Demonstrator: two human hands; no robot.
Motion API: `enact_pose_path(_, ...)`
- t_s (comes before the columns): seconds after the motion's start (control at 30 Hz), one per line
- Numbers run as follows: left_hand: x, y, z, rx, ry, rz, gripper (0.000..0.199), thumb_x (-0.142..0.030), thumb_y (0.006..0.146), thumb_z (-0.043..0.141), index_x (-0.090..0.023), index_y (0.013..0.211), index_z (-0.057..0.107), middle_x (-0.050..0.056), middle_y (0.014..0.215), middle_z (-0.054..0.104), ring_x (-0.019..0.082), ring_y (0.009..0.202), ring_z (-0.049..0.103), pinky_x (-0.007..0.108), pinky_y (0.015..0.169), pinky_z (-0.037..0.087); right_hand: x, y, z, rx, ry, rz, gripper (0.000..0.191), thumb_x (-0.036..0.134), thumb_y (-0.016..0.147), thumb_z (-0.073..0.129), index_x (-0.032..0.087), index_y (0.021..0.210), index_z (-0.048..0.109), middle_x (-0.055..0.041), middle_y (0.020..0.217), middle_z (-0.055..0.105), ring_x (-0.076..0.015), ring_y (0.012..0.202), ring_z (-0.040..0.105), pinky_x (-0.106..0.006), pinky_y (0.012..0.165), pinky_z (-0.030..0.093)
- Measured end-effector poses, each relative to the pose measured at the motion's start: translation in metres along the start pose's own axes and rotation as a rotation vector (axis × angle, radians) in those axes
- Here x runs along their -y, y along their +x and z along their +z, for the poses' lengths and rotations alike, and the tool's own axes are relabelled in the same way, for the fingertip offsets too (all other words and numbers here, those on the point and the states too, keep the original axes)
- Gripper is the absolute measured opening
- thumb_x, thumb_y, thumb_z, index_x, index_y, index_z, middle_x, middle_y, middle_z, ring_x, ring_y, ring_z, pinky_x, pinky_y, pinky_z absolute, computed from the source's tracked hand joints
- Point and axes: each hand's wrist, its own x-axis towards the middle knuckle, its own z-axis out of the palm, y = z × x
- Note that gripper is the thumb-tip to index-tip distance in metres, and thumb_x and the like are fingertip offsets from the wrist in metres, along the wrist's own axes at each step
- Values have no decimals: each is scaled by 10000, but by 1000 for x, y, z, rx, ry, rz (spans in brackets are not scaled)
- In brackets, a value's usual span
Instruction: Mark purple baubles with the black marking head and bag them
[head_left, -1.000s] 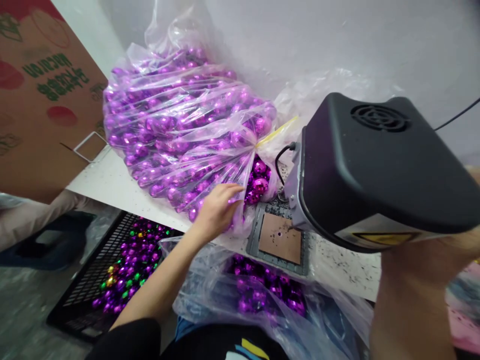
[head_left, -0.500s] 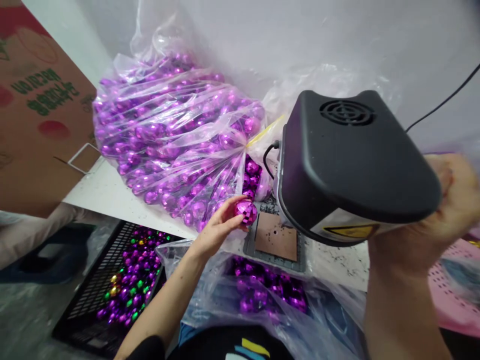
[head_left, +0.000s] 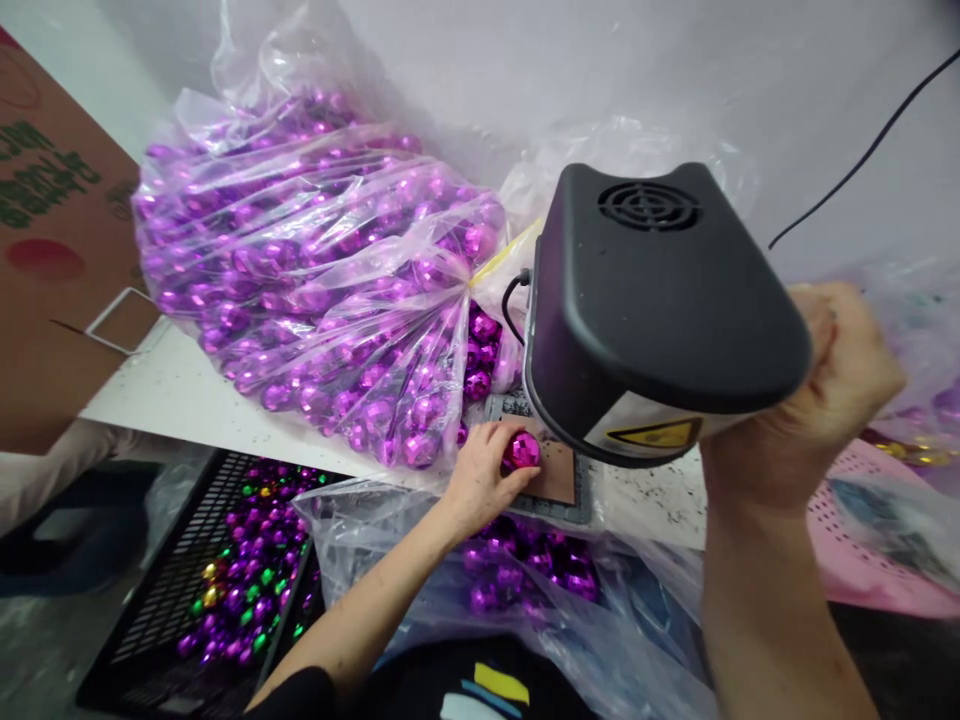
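Note:
My left hand (head_left: pixel 480 478) pinches a shiny magenta faceted ball (head_left: pixel 521 452) over the left part of a brown square plate (head_left: pixel 556 475), which lies on a grey base. Behind the black machine (head_left: pixel 660 290) with a round vent on top, my right hand (head_left: pixel 844 370) is closed at its right side; the machine hides part of the fingers, and what they grip is out of sight. Left of the machine lies a tied clear bag (head_left: pixel 315 270) full of magenta balls. More purple balls (head_left: pixel 525 570) sit in clear plastic across my lap.
A black crate (head_left: pixel 157 600) with small purple, green and gold balls stands low at the left. Beside it are a cardboard box (head_left: pixel 52 270) and a person's sleeve (head_left: pixel 64 465). A pink basket (head_left: pixel 874 540) is at the right.
My left hand has carried the ball rightwards from beside the brown plate to over it. The whole view has shifted, so the machine and my right hand appear further left.

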Motion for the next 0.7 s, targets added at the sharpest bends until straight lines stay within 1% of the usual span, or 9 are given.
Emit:
enact_pose_path(0.07,-1,2,6,-16,57,32,430,-300,832,752,-222,1233,619,108,1223,635,302,1177,564,464,1023,461,0,0,0,-10,-8,-7,557,703,906,420,187,702,467,63,581,343,-57,546,364,-276,562,252)
enact_pose_path(0.13,-1,4,14,-35,61,34,415,-309,819,766,-233,1206,638,105,1215,634,298,1159,573,469,1023,464,1,0,0,-7,-15,-8,562,704,908,412,185,702,469,60,580,344,-57,552,364,-274,559,247)
enact_pose_path(0.3,1,11,41,-117,-34,-53,492,-361,749,832,-251,1187,636,98,1214,636,317,1159,578,524,1045,446,2,-1,-2,8,-50,-13,548,688,927,381,189,721,477,54,591,401,-63,558,391,-272,575,290)
enact_pose_path(0.37,3,13,48,-115,-63,-77,502,-358,747,836,-263,1195,633,94,1217,643,328,1183,570,552,1075,418,1,-1,-3,15,-60,-10,538,675,933,383,189,733,492,53,592,413,-65,560,398,-272,581,301)
enact_pose_path(0.43,4,14,52,-99,-85,-79,498,-351,756,830,-267,1205,630,89,1212,653,334,1201,562,572,1099,394,0,1,-4,26,-57,-5,530,667,933,395,187,737,505,52,589,408,-66,560,395,-269,577,299)
enact_pose_path(0.57,7,14,51,-66,-108,-83,468,-345,749,829,-269,1173,645,89,1197,658,344,1217,551,585,1112,385,0,0,-8,35,-55,-20,515,651,926,432,183,743,539,45,593,411,-68,572,401,-248,550,300)
enact_pose_path(0.63,7,14,51,-67,-113,-95,464,-346,731,839,-267,1147,649,91,1197,654,348,1215,550,592,1123,375,3,-6,-13,28,-80,-58,478,611,943,432,186,769,567,39,612,453,-66,566,419,-241,537,329)
enact_pose_path(0.7,8,14,51,-82,-119,-111,469,-356,715,847,-260,1127,644,92,1200,647,351,1213,549,611,1142,352,3,-16,-19,3,-107,-111,387,533,950,464,203,799,597,25,668,527,-71,574,467,-247,536,372)
